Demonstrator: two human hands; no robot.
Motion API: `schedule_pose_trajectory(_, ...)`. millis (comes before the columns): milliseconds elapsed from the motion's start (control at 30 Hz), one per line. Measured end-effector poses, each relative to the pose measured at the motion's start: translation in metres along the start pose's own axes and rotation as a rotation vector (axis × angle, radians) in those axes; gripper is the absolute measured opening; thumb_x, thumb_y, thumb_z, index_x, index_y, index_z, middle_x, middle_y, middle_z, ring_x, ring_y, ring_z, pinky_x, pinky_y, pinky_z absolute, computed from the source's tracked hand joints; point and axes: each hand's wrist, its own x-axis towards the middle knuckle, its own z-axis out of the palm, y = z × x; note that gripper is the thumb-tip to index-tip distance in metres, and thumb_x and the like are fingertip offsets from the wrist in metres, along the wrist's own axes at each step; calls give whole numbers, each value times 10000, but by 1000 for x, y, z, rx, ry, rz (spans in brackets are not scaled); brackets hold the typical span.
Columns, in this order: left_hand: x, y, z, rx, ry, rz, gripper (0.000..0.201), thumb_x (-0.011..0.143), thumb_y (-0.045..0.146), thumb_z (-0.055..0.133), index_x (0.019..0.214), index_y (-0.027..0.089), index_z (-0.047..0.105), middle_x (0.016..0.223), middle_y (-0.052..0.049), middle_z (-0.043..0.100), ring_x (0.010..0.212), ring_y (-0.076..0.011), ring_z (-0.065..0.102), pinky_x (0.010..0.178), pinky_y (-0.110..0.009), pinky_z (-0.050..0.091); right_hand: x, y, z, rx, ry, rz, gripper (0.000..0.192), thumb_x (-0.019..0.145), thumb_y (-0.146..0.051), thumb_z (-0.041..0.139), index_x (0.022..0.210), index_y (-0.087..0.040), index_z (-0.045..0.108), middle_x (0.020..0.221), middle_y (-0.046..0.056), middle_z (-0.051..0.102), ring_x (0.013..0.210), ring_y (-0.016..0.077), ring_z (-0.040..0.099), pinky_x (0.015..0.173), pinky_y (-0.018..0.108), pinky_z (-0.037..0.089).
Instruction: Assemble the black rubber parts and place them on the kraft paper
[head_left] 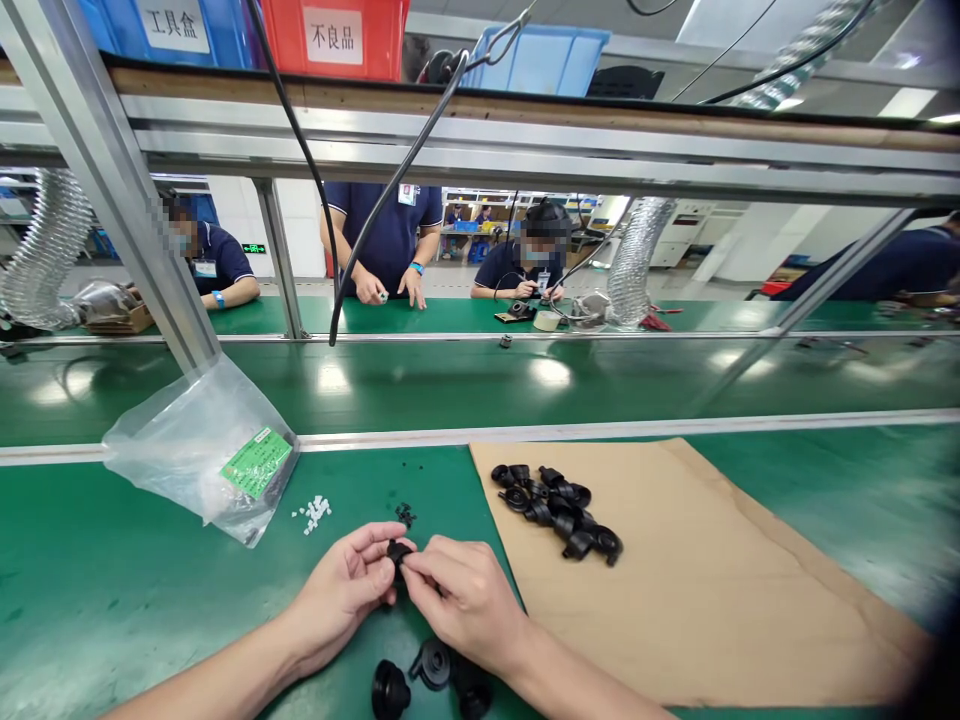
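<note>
Between the fingertips of my left hand is a small black plastic part, partly hidden by the fingers. My right hand pinches at the same part from the right; whether its fingertips hold another tiny piece is too small to tell. Just beyond my hands lies a little heap of tiny black pieces. Small white pieces are scattered to the left of it. Nearer to me, below my hands, several round black plastic parts rest on the green table, some partly covered by my right wrist.
Brown cardboard lies at the right with a pile of black parts. A clear plastic bag with a green label stands at the left. A metal frame post and a hanging black cable are ahead. Co-workers are across the line.
</note>
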Motion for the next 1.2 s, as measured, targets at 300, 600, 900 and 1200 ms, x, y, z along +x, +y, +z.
schedule_pose_trajectory(300,1,-2,-2,-5,8,3,549,733,317,955,1222,217,728,1104,-74,723,790,-116,598,740,-252,460,0,0,1,-28,-21,-9,342,1050,-168,498,766,-204,685,638,-7,585,540,122,509,547,290,327)
schedule_pose_trajectory(600,2,-3,-2,63,32,40,563,708,347,972,1190,185,731,1000,-58,723,711,-89,559,705,-229,442,-3,-1,5,-121,-20,-21,357,1053,-161,491,742,-208,659,637,-1,596,539,124,535,553,273,354)
schedule_pose_trajectory(900,2,1,0,215,76,125,459,836,466,846,1180,174,760,1136,-102,701,701,-104,547,666,-250,448,-2,2,0,276,-110,386,153,934,-260,658,1054,-207,738,619,-48,617,449,101,488,481,222,390)
schedule_pose_trajectory(1200,-10,6,7,778,176,257,361,911,382,721,1213,185,713,1069,-111,740,817,-212,684,756,-316,547,-5,9,9,333,-153,541,175,935,-273,615,862,-202,757,555,-47,555,473,115,453,480,230,336)
